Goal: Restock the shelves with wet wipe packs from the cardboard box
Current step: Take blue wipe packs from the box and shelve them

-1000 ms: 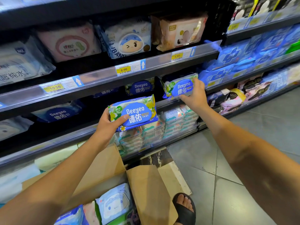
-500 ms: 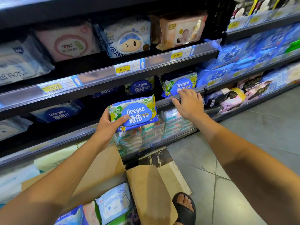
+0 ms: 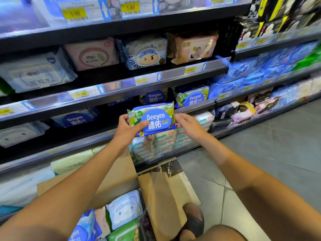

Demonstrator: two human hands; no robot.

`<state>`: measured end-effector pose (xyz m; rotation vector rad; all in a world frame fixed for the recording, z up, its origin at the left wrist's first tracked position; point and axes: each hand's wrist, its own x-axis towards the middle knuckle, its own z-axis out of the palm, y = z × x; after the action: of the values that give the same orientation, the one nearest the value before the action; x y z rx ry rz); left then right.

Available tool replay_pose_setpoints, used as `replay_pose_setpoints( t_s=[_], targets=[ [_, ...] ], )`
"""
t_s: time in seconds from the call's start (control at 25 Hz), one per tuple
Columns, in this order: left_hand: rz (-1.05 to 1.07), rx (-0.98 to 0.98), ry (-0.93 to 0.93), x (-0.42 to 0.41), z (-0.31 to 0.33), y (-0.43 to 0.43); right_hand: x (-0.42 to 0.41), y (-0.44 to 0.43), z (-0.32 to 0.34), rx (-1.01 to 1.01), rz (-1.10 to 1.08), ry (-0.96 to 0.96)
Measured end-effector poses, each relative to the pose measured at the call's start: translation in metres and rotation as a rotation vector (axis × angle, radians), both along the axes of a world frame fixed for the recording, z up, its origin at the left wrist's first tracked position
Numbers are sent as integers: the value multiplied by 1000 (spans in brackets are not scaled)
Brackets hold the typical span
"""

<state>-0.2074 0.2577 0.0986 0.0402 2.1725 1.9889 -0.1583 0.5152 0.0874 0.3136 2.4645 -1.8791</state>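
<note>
The left hand [image 3: 127, 130] is clamping the Deeyeo pack [image 3: 153, 119] at its 9 o'clock edge and the right hand [image 3: 187, 125] is pinching its 3 o'clock edge, just before the shelf [image 3: 203, 106] — shelving is under way, probably calling for a push toward 1 o'clock beside the matching packs [image 3: 192, 98].

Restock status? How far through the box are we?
Partway. Done: shelved Deeyeo packs already stand behind the shelf rail. In hand: one Deeyeo pack, gripped at its ends by the left hand and right hand, in front of that shelf, not yet placed. Left: the cardboard box holds several more wipe packs.
</note>
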Motion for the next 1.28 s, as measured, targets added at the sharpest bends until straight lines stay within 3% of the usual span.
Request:
replay_pose_setpoints(
  t_s=[0.28, 0.4, 0.52, 0.72, 1.0, 1.28],
  targets=[
    [-19, -68, 84, 19, 18, 3, 26, -20, 28, -51, 3, 11],
    [15, -84, 132, 22, 21, 9, 21, -26, 26, 69, -1, 77],
    [84, -186, 196, 11, 22, 15, 10, -31, 17, 79, -56, 38],
    [93, -421, 258, -19, 12, 21, -16, -39, 7, -93, -196, 73],
    [103, -302, 152, -49, 13, 25, -61, -35, 11, -83, -279, 135],
    [70, -382, 142, -71, 10, 31, -82, -25, 14, -78, -191, 37]
  ],
)
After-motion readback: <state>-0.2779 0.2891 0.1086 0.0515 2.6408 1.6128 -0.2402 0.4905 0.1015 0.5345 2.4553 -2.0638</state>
